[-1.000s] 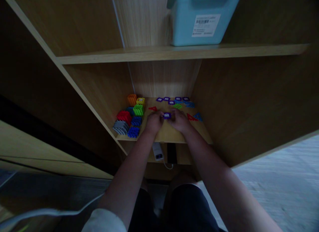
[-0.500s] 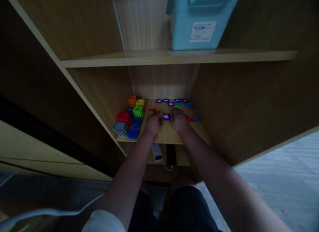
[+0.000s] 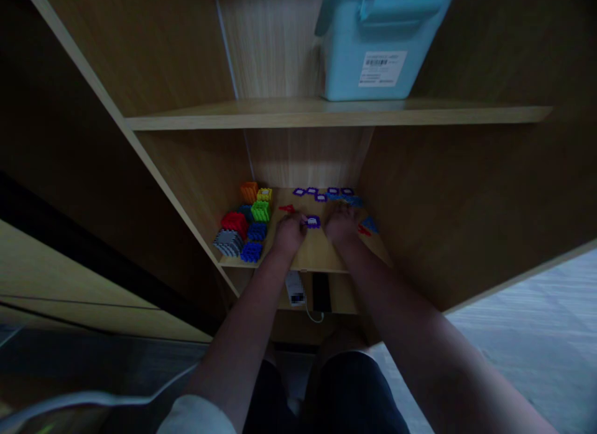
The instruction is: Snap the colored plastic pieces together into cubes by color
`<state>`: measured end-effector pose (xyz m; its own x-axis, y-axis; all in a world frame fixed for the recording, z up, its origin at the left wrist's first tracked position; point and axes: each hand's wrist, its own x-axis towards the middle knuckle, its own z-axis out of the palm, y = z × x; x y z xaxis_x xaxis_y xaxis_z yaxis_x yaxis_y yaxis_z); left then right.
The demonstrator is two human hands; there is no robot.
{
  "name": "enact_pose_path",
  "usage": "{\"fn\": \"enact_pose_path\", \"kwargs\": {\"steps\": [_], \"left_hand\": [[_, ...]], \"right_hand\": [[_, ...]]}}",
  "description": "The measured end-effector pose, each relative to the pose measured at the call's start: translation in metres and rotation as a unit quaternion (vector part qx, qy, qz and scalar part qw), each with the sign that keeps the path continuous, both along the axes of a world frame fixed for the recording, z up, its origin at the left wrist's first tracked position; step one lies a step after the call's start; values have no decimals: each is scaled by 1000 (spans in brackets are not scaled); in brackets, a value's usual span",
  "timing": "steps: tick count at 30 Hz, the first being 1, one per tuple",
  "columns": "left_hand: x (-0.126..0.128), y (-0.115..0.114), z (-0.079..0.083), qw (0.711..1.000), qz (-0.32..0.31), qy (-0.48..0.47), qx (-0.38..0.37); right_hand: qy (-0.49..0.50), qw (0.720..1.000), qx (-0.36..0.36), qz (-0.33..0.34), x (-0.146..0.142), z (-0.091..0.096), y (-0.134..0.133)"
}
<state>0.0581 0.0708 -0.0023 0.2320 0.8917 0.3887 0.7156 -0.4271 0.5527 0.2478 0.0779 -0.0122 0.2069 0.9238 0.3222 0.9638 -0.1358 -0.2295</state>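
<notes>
My left hand (image 3: 290,231) is closed, its fingertips pinching the left edge of a purple square frame tile (image 3: 313,222) with a pale centre. The tile is low over the wooden shelf (image 3: 317,253); I cannot tell if it touches the board. To its right, my right hand (image 3: 340,222) reaches over the shelf, its fingers blurred and partly hidden. Blue triangular pieces (image 3: 353,201) lie just beyond that hand. A red piece (image 3: 364,230) and a blue triangle (image 3: 370,224) are to its right. Another red piece (image 3: 286,208) lies behind my left hand.
Several purple tiles (image 3: 321,198) lie along the back. Stacks of grey (image 3: 228,242), red (image 3: 234,222), green (image 3: 260,211), blue (image 3: 252,252) and orange (image 3: 249,190) pieces stand at left. A light-blue bin (image 3: 368,55) sits on the upper shelf (image 3: 280,118). A cable (image 3: 314,318) hangs below.
My right hand has shifted a little to the right, over where a green piece showed before. My left hand keeps the purple tile in nearly the same place. The view has tipped slightly.
</notes>
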Motion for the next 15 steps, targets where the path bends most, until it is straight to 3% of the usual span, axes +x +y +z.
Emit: {"fn": "enact_pose_path", "kwargs": {"steps": [8,15], "left_hand": [[1,-5,4,1000,9,8,-1],[1,0,0,1000,4,8,-2]], "right_hand": [[-72,987,-33,141,15,5,32],[-66,983,42,164,18,2,42]]}}
